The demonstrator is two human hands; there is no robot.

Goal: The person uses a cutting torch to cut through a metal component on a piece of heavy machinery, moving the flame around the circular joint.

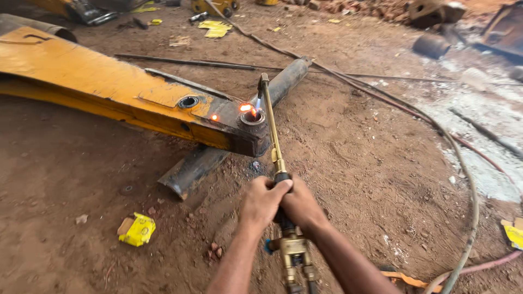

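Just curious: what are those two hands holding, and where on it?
Both hands, left and right, grip a cutting torch by its dark handle, above the brass valves.

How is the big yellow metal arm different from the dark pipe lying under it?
The yellow arm is broad, flat-sided and painted yellow; the dark pipe is round, narrow and bare dark metal. The arm has round holes and glows orange at its end, where the torch held in both hands points; the pipe shows no glow. The arm rests on top, and the pipe crosses beneath it on the dirt. Both look worn and dusty.
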